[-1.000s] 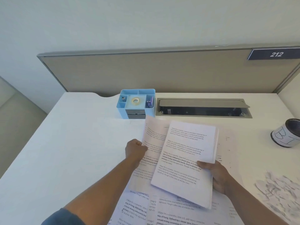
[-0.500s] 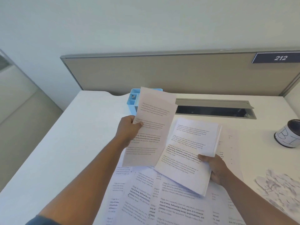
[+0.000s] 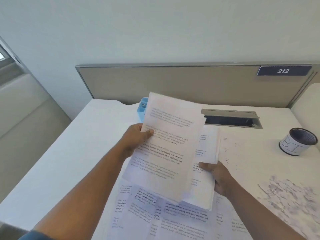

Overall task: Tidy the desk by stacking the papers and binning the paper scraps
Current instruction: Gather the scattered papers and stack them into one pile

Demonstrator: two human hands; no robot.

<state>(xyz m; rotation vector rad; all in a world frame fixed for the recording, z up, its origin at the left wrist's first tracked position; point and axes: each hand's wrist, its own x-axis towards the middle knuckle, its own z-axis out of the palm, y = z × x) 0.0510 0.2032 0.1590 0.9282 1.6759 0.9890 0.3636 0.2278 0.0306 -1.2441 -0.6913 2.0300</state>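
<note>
Head view: the left hand (image 3: 138, 139) pinches 1 white printed paper sheet (image 3: 169, 144) by its left edge, lifted over the thick white paper stack (image 3: 206, 170) gripped by the right hand (image 3: 220, 177). More loose printed sheets (image 3: 173, 220) lie below on the white desk (image 3: 78, 153), torn white paper scraps (image 3: 290, 201) at right.

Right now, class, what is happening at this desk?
A person is gathering printed papers. The left hand pinches a single sheet by its edge and holds it over the stack gripped in the right hand. More loose sheets lie spread on the desk. The paper scraps sit in a pile at the right, not yet binned, near a small black bin.
</note>
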